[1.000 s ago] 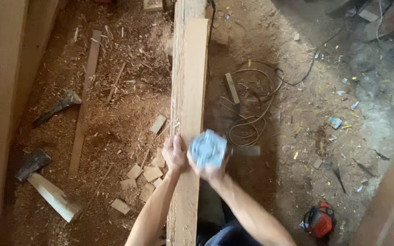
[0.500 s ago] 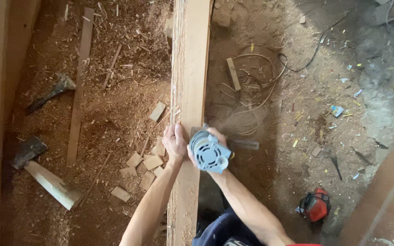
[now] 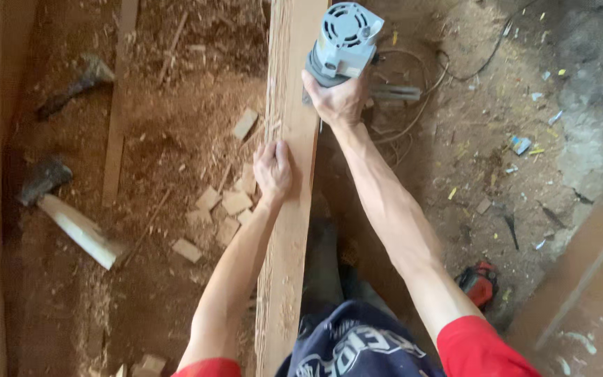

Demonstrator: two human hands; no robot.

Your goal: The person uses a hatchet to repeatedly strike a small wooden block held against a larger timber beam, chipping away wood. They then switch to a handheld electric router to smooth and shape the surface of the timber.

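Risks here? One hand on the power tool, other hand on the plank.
1. The right hand alone steers the grey power tool far out along the long plank; at that reach it might wander or kick.
2. The left hand rests on the plank in the tool's line, so a kickback may reach it.
3. The cable coiled beside the plank could snag.

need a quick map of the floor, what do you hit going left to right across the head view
hatchet → thin wood strip → wood offcuts → left hand → right hand on grey power tool → red tool
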